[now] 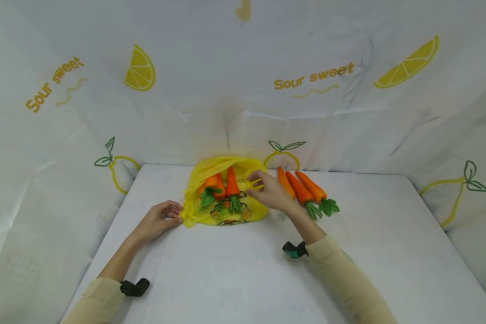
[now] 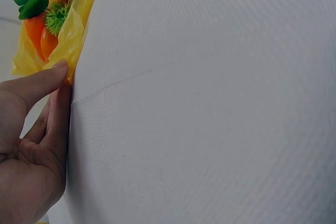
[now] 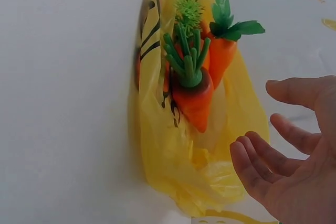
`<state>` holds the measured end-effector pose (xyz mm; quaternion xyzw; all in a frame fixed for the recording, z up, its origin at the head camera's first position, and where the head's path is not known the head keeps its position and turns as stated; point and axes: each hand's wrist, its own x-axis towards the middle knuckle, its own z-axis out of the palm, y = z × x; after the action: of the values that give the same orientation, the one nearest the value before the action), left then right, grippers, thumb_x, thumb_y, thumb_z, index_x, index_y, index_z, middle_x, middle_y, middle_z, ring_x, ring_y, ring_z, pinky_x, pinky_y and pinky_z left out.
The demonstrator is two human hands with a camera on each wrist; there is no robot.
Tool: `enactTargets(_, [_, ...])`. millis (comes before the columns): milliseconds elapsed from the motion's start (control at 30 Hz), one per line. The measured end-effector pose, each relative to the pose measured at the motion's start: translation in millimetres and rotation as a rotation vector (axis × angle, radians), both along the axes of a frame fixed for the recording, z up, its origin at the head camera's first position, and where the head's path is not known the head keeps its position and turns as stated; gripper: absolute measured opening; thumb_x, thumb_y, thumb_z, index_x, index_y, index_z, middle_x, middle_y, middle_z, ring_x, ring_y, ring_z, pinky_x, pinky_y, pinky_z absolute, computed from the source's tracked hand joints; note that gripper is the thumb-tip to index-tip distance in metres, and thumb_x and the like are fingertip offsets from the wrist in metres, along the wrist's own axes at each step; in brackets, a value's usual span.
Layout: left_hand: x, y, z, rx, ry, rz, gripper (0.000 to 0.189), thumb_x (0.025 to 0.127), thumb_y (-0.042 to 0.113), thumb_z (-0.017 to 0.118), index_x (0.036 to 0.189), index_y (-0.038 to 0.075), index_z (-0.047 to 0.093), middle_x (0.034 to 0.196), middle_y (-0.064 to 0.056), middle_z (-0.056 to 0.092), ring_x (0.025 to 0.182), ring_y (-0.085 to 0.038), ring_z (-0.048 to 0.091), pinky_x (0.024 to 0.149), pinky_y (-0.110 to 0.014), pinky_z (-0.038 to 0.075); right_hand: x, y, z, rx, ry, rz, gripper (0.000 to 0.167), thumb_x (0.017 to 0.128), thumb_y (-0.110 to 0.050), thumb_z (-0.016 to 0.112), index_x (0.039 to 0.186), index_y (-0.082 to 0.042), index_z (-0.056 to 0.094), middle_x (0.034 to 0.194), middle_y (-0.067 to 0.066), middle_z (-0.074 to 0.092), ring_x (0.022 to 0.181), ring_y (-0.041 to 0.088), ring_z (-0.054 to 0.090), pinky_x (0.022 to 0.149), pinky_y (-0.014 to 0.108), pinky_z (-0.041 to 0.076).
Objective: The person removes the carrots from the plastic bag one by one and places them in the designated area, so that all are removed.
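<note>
A yellow plastic bag [image 1: 198, 173] lies on the table with several orange carrots with green tops in its mouth, one carrot [image 1: 232, 182] uppermost. My left hand [image 1: 159, 220] pinches the bag's left edge between thumb and fingers, seen also in the left wrist view, where the thumb [image 2: 50, 80] presses the yellow film. My right hand [image 1: 269, 191] hovers over the bag's right side, fingers loosely bent and parted, holding nothing. The right wrist view shows that hand [image 3: 294, 166] beside the bag, apart from the carrot [image 3: 194, 98] inside.
Three more carrots [image 1: 301, 186] with green tops lie on the white table [image 1: 227, 270] just right of the bag, close behind my right forearm. A white cloth wall with lemon prints [image 1: 139, 69] rises along the table's back edge and both sides.
</note>
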<state>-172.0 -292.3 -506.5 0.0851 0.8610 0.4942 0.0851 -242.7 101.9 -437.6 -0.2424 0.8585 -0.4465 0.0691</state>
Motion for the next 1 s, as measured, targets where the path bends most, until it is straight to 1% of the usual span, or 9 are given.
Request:
enactTargets(133, [-0.3, -0.3, -0.4, 0.005, 0.001, 0.000, 0.036, 0.098, 0.015, 0.081, 0.129, 0.003, 0.067, 0.119, -0.017, 0.074, 0.098, -0.010, 0.069, 0.088, -0.015, 0.055, -0.8, -7, -3.9, 0.016, -0.005, 0.017, 0.045, 0.103, -0.015, 0.073, 0.140, 0.006, 0.057, 0.145, 0.030, 0.061, 0.125, 0.046, 0.068, 0.104, 0.050, 0.062])
enactTargets(300, [-0.3, -0.4, -0.1, 0.003, 0.000, 0.000, 0.036, 0.098, 0.015, 0.081, 0.129, 0.003, 0.067, 0.120, -0.018, 0.074, 0.099, -0.010, 0.069, 0.088, -0.015, 0.055, -2.1, -15, -9.0, 0.016, -0.006, 0.036, 0.047, 0.104, -0.016, 0.073, 0.143, 0.005, 0.057, 0.145, 0.027, 0.063, 0.124, 0.043, 0.069, 0.103, 0.051, 0.062])
enactTargets(533, [0.0, 0.0, 1.7, -0.006, 0.001, 0.001, 0.035, 0.099, 0.015, 0.081, 0.129, 0.004, 0.067, 0.120, -0.017, 0.074, 0.100, -0.010, 0.070, 0.088, -0.015, 0.055, -8.5, -25, -20.2, 0.013, -0.015, 0.059, 0.043, 0.106, -0.015, 0.071, 0.142, 0.004, 0.057, 0.144, 0.027, 0.063, 0.123, 0.042, 0.069, 0.104, 0.049, 0.061])
enactTargets(767, [0.0, 0.7, 1.2, -0.001, 0.001, 0.002, 0.035, 0.099, 0.016, 0.081, 0.129, 0.003, 0.067, 0.119, -0.017, 0.074, 0.099, -0.011, 0.069, 0.088, -0.015, 0.055, -14.7, -33, -35.2, 0.038, -0.043, 0.054, 0.040, 0.105, -0.015, 0.073, 0.140, -0.001, 0.060, 0.141, 0.025, 0.065, 0.120, 0.041, 0.070, 0.104, 0.051, 0.061])
enactTargets(1000, [-0.4, 0.6, -0.3, 0.000, -0.004, 0.005, 0.036, 0.098, 0.016, 0.081, 0.129, 0.005, 0.067, 0.119, -0.017, 0.074, 0.100, -0.014, 0.069, 0.088, -0.015, 0.055, -13.8, -41, -37.9, 0.070, -0.043, 0.044, 0.045, 0.105, -0.019, 0.073, 0.144, -0.003, 0.057, 0.145, 0.026, 0.063, 0.120, 0.041, 0.071, 0.104, 0.051, 0.061])
